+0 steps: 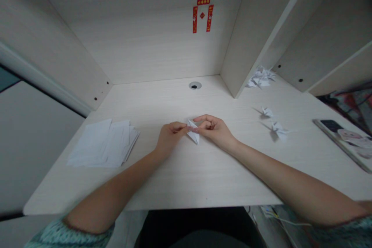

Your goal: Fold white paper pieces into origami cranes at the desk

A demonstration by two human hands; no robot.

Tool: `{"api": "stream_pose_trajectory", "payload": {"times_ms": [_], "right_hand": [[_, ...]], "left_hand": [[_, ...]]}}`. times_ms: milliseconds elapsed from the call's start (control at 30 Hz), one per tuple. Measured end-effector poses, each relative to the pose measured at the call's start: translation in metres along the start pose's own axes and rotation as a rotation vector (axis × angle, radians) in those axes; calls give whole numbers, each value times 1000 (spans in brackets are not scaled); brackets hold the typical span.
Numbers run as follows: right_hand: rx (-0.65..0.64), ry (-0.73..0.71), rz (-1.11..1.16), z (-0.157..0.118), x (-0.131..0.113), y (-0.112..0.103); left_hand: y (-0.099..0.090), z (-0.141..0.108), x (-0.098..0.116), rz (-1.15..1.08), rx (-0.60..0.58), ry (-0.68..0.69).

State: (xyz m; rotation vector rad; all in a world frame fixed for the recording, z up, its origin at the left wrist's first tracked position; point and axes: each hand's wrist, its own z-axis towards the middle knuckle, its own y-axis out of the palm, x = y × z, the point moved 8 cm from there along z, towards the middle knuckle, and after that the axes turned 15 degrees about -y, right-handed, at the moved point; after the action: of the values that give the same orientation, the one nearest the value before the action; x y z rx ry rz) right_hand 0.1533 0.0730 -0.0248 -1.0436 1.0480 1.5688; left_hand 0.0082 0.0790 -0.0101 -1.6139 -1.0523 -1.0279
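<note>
A small piece of folded white paper (194, 136), narrow and pointed at both ends, is held between my two hands over the middle of the desk. My left hand (172, 135) pinches its left side with thumb and forefinger. From the right, my right hand (215, 131) grips it with the thumb and curled fingers, its forefinger reaching near the upper tip. The fingertips of both hands meet at the paper's centre and hide part of its folds.
Stacked white paper sheets (100, 143) lie at the left. Two folded paper cranes (279, 130) rest to the right, with a heap of folded paper pieces (261, 76) behind the upright panel (247, 46). A phone-like flat device (345, 139) lies at the far right. A round cable hole (195, 85) is at the back.
</note>
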Motion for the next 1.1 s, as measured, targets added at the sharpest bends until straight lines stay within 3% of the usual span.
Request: {"api": "stream_pose_trajectory", "payload": {"times_ms": [200,633,1100], "right_hand": [[-60,8,-25,0,-1,4],[-8,49,-29,-5,4,6],[-95,0,-12,-5,1,15]], "left_hand": [[2,1,-3,-20,-16,-40],[1,-3,-2,-33,39,29],[1,-2,-1,-124,-9,-63]]}}
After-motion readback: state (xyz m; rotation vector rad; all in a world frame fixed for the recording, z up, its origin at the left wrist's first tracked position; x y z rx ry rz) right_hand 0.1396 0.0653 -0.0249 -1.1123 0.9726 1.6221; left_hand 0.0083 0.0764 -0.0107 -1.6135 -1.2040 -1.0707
